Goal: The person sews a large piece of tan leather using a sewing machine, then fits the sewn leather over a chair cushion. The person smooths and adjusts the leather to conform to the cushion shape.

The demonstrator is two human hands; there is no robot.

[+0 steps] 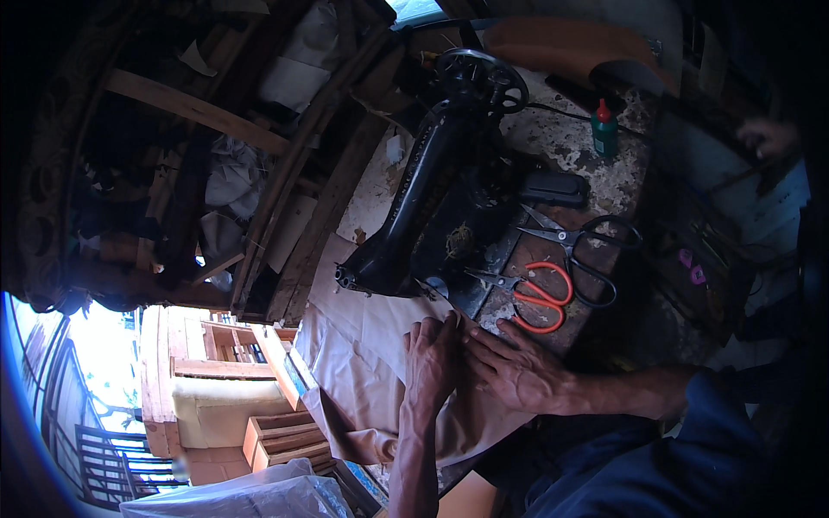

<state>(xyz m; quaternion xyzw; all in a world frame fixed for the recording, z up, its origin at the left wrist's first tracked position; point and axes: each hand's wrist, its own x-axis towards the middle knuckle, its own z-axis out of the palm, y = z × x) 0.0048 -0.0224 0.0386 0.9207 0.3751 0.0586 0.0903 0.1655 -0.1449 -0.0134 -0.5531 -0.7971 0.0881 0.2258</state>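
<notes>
A black sewing machine [432, 181] with a spoked handwheel stands on a worn table. Beige fabric [363, 345] runs under its head and drapes off the front left. My left hand [429, 363] rests on the fabric just in front of the machine, its bent fingers pinching a bit of the cloth. Close beside it, my right hand [522, 373] lies flat on the fabric with fingers stretched. Just beyond the right hand are scissors with orange handles [546, 298], and larger scissors with black handles [596, 259] lie behind them. The needle area is too dark to make out.
A green bottle with a red cap [604, 129] and a dark oblong case [553, 188] sit on the worn tabletop [553, 129]. Wooden frames [194, 112] with crumpled cloth crowd the left. Plastic sheeting [250, 496] lies at lower left. Someone's blurred limb [767, 138] shows far right.
</notes>
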